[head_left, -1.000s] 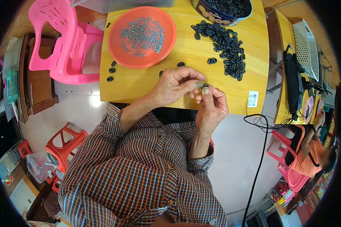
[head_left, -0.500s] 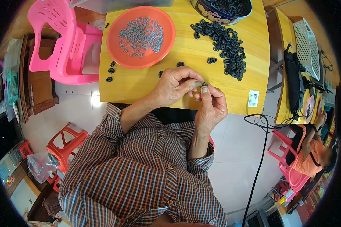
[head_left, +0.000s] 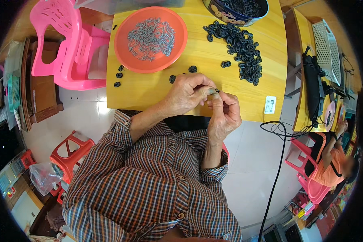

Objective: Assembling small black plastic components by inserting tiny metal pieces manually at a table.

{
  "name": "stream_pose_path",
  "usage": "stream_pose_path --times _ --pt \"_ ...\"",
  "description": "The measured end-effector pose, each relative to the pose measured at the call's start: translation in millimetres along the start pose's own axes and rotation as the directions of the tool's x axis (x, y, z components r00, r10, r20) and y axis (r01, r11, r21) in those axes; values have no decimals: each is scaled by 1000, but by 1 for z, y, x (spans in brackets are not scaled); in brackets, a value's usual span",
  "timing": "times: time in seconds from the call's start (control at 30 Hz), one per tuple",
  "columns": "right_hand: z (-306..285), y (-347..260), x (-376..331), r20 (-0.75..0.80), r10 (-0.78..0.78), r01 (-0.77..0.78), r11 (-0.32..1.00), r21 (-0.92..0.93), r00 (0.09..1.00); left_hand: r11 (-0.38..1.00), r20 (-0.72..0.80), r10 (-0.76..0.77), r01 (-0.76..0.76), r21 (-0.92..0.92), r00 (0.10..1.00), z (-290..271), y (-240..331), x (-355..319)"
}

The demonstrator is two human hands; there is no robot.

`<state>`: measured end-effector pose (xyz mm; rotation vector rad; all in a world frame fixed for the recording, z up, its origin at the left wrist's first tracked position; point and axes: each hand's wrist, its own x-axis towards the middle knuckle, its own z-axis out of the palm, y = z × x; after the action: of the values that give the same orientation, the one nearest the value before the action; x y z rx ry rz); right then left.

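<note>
Above the front part of the yellow table [head_left: 203, 48], my left hand [head_left: 186, 95] and my right hand [head_left: 224, 113] meet, thumbs and fingers closed in a pinch. Between their fingertips shows a small black plastic piece [head_left: 217, 90], mostly hidden by the fingers. Two loose oval black pieces with holes [head_left: 192, 69] lie just beyond my left hand. To the far left stands an orange basin [head_left: 180, 36] with many thin grey metal pieces [head_left: 151, 38] in it. A heap of similar black oval pieces [head_left: 246, 56] spreads at the right.
A dark round tin [head_left: 230, 17] full of black pieces stands at the far edge. Several black pieces [head_left: 119, 75] lie near the left edge. A pink chair [head_left: 74, 52], a red stool [head_left: 70, 155] and a black cable [head_left: 275, 177] surround the table. Another person [head_left: 330, 167] sits at right.
Both hands stay almost in place; the fingertips have shifted slightly, and less of the held black piece shows. My left hand uncovers slightly more of the loose pieces beyond it.
</note>
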<state>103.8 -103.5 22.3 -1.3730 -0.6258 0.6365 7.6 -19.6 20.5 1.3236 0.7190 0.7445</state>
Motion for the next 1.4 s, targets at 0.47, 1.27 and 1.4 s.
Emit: stream_pose_path --times 0.47,1.27,1.4 --pt "5 -11 4 -10 203 -202 979 12 979 994 5 -79 79 -79 997 -4 -4 0" --pt "-1 -5 4 15 222 -222 975 -19 975 990 11 -133 134 -48 991 0 -7 1" --pt "-3 -6 7 -5 216 -216 976 -16 976 996 23 -91 91 0 996 -1 -2 6"
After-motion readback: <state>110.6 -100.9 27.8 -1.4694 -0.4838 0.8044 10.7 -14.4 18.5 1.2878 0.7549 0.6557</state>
